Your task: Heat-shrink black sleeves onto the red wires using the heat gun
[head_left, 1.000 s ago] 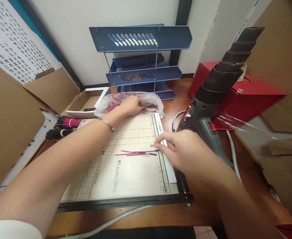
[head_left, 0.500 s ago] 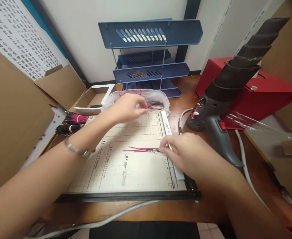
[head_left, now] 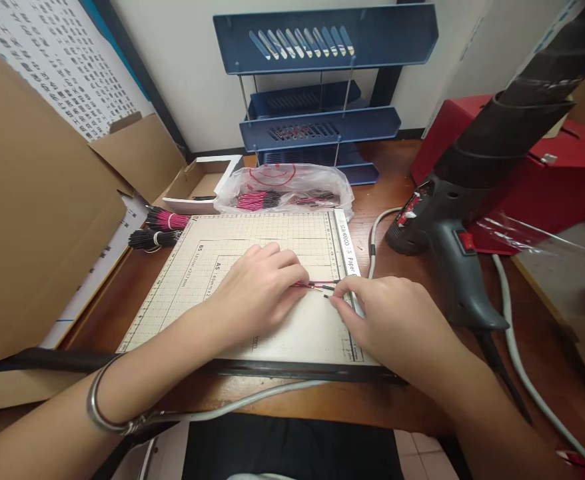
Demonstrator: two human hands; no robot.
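Observation:
Several thin pink-red wires [head_left: 317, 283] with black parts lie over a paper trimmer's cream gridded board [head_left: 307, 337]. My left hand [head_left: 267, 283] rests on the board, its curled fingers closed on the left part of the wires. From the right edge of the board, my right hand [head_left: 390, 317] pinches the black ends between thumb and index finger. Between the two hands a short stretch of wire shows, along with a small bare or light-coloured tip. My fingers cover the rest of the wires.
Behind the board, a clear plastic bag [head_left: 297, 177] holds more pink and black wires. Bundled wires [head_left: 155, 239] and an open carton [head_left: 202, 179] stand at left. A blue tray rack [head_left: 322, 123] is at the back. On the right are a heat gun [head_left: 460, 193], a red box [head_left: 522, 200] and a grey cable [head_left: 515, 333].
My left hand has come down from near the plastic bag onto the wires. My right hand keeps its pinch. The view has shifted, and more of the bag's contents shows.

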